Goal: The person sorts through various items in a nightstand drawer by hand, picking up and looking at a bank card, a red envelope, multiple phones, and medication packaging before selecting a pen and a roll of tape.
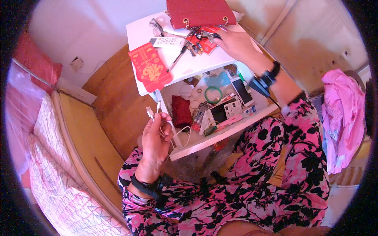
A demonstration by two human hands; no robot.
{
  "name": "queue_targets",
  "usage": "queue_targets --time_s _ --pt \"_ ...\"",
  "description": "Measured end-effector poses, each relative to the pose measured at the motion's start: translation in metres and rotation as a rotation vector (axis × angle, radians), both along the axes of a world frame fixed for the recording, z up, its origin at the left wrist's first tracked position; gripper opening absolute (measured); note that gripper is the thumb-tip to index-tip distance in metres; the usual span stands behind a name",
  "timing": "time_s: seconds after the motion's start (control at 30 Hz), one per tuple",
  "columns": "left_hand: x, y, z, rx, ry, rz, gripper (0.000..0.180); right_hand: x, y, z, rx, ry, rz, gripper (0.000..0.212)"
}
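White cable (150, 113) up in the left hand (152, 142)!
Fingers (157, 122) pinch it beside the drawer (191, 147); the half-curled right hand (236, 45) meets clutter (200, 38) on the desk (193, 64), though whether it grips anything, I can't tell.

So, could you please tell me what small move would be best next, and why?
I would probably gather the slack of the white cable into the left hand. That hand holds the cable near a plug, while a loose loop hangs by the corner of the open drawer, where it might snag. The right hand is at the small items on the cabinet top.
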State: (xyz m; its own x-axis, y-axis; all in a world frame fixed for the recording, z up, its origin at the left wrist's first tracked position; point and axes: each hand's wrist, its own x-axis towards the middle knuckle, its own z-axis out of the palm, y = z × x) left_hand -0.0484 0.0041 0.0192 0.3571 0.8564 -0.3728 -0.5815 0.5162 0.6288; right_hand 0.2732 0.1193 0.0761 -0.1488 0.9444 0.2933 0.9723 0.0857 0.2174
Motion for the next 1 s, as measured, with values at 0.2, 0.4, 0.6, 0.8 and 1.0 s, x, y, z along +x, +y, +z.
queue_targets --time_s 0.2,0.4,0.6,0.8,1.0 --pt "0.002 -0.003 0.002 -0.006 -0.038 -0.003 0.021 0.025 -0.072 -0.03 -0.431 -0.01 0.198 0.02" --pt "0.004 -0.001 0.001 -0.013 -0.024 -0.034 0.02 0.092 -0.044 -0.139 -0.242 -0.222 0.05 0.031" --pt "0.005 0.001 -0.001 -0.048 -0.047 -0.048 0.021 0.1 -0.014 -0.175 -0.012 0.14 -0.002 0.037" --pt "0.002 -0.003 0.006 -0.059 -0.005 -0.038 0.021 0.063 -0.022 -0.117 -0.391 0.072 -0.045 0.044" --pt "0.007 -0.004 0.007 -0.08 0.011 -0.087 0.021 0.058 -0.013 -0.128 -0.419 0.124 0.124 0.047"
